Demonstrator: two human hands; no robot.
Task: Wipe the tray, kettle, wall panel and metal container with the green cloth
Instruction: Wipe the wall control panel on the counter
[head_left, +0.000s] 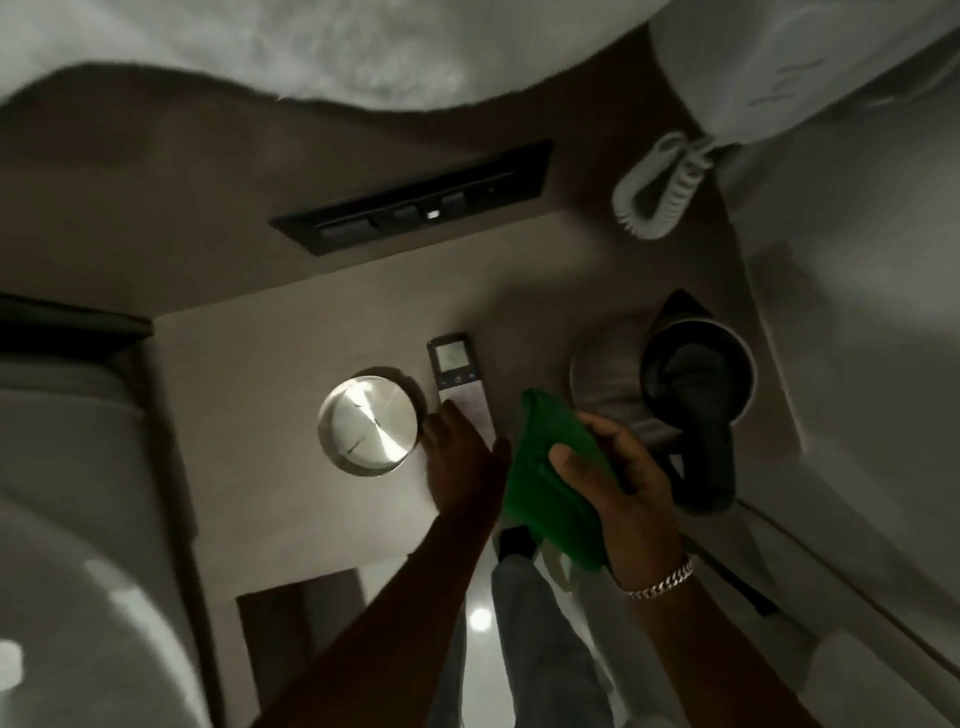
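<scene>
right hand (618, 478) grips the green cloth (550, 483), kettle (696, 379) just beyond it to the right on the surface (249, 364). left hand (457, 447), fingers loose, reaches by the remote (460, 382), metal container (369, 423) just left.

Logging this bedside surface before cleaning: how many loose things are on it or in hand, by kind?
Metal container: 1
Remote control: 1
Kettle: 1
Round tray under the kettle: 1
Green cloth, held in the right hand: 1
Total: 5
</scene>
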